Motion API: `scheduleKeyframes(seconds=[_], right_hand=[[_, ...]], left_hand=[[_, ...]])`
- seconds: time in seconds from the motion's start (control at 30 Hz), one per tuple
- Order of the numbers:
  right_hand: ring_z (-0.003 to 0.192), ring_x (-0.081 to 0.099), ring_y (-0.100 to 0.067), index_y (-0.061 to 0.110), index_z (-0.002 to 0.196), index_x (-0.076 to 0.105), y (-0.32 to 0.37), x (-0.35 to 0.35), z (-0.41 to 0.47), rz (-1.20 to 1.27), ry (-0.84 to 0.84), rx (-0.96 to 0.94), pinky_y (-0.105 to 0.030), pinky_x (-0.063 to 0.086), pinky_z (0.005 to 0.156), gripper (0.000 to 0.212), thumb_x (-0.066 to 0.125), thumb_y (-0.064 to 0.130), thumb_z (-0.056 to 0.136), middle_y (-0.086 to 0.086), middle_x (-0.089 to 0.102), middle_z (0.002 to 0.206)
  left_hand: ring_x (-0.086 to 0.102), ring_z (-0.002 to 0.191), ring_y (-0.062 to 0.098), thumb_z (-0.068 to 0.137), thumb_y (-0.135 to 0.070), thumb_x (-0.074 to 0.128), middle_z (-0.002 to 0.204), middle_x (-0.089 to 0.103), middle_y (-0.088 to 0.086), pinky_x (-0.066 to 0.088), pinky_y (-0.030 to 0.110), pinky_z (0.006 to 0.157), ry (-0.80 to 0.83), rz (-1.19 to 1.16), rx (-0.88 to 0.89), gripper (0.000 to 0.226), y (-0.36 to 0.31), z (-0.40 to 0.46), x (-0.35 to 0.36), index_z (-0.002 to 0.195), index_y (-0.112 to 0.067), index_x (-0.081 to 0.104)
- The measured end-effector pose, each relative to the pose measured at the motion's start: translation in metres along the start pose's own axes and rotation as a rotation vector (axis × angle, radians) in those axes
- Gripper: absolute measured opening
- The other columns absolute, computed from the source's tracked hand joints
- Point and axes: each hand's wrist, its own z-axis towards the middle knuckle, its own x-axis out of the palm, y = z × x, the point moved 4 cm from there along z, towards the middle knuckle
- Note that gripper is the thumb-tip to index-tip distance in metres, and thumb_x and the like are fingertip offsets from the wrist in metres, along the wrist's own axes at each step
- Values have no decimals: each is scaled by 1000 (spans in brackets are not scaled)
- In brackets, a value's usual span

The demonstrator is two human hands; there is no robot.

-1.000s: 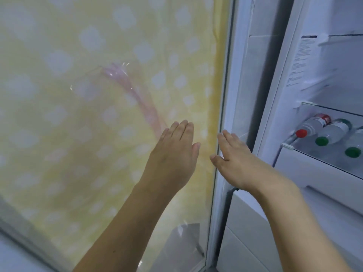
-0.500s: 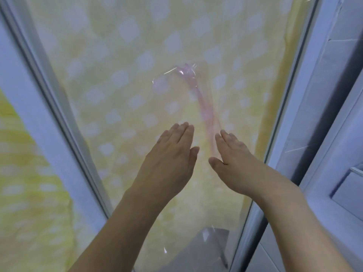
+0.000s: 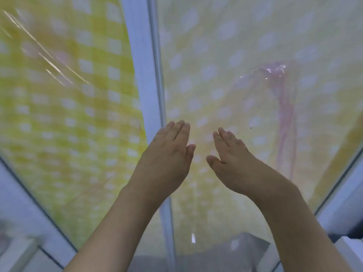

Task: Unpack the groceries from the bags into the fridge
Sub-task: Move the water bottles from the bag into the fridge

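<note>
**Two flat hands on a shiny door**

Two hands reach up in the head view. The left hand [image 3: 167,154] has straight fingers held close together, and the thumb sticks out a little to the side. It holds nothing. The right hand [image 3: 233,163] is also spread flat, with straight fingers and the thumb pointing out. It holds nothing too. The two hands are near each other, with a small gap between them. Both are held up to a big shiny door panel [image 3: 225,55]. I cannot tell for sure if the palms touch it.

The shiny panel shows a soft picture of yellow cloth with white squares, like a mirror. A pink plastic bag [image 3: 279,75] also shows in the shine, up and to the right of the right hand. It looks thin and see-through, and a long pink strip hangs down from it.

A pale blue-white frame bar [image 3: 141,55] runs up and down just left of the left hand. On the far side of the bar is a second shiny panel [image 3: 59,95], with brighter yellow and white checks and some bright streaks of light. The picture is a bit blurry. No food can be seen here.
</note>
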Motion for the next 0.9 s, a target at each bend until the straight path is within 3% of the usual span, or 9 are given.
scheduleKeyframes(seconds=[0.17,0.5,0.63,0.8,0.9], right_hand=[[149,-16,-16,12,155,-7,60,21,14,14,47,-178,-32,-8,121,65,27,35,105,-2,-18,162],[150,-11,-17,11,156,-2,219,72,27,31,121,-539,-33,-6,120,65,29,36,105,-4,-12,163],[150,-10,-18,10,156,-1,294,94,17,58,168,-706,-34,-5,121,64,30,34,105,-6,-11,163],[149,-13,-15,13,156,-2,387,125,-8,88,244,-881,-31,-6,120,63,29,33,105,-2,-13,163],[149,-14,-13,15,156,-2,436,144,-25,106,291,-978,-30,-8,120,62,29,33,105,-1,-14,163]], left_hand=[[21,148,26,105,-33,32,159,29,9,13,33,120,1,47,-191,54,53,-38,-25,152,-7,29],[26,146,27,100,-44,26,156,33,11,19,36,119,-64,193,-540,62,158,-145,-92,150,-7,33],[16,150,22,104,-36,33,161,23,6,11,32,120,-65,252,-688,56,197,-202,-123,154,-11,24],[26,147,27,102,-37,29,157,31,12,17,36,119,-103,330,-858,57,238,-276,-164,150,-6,32],[23,147,24,102,-36,27,158,30,9,13,31,119,-117,383,-949,57,252,-319,-189,151,-7,30]])
